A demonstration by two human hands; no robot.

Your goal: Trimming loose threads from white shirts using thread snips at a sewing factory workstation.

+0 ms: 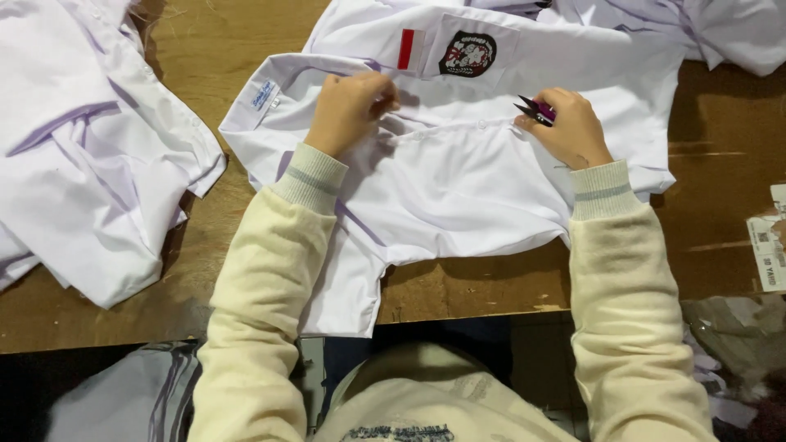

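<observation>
White shirt point(458, 188) lies spread flat across the middle of the frame on the brown tabletop point(720, 245), its collar end toward centre left and its hem end toward centre right, so its long axis runs left to right across the picture. A buttoned front strip point(458, 128) follows that same line between the two hands. Above it, at upper centre, sit a chest pocket with a dark round badge point(467, 54) and a small red and white patch point(409, 49). A small blue label point(264, 94) shows inside the collar at the left.

Left hand point(348, 110), left of centre, has its grip closed on a fold of cloth at the strip, pinching it up slightly. Right hand point(569, 127), right of centre, has its grip closed around small thread snips point(534, 110) with a purple handle; the dark blades point left, along the strip and toward the left hand. The blade tips rest just at the strip's right part, so the right hand is the nearer one to that stretch of seam, with the left hand well apart along the same line.

More white garments point(90, 155) are heaped at the far left, others point(704, 29) at upper right. Paper scraps point(770, 245) lie at the right edge
</observation>
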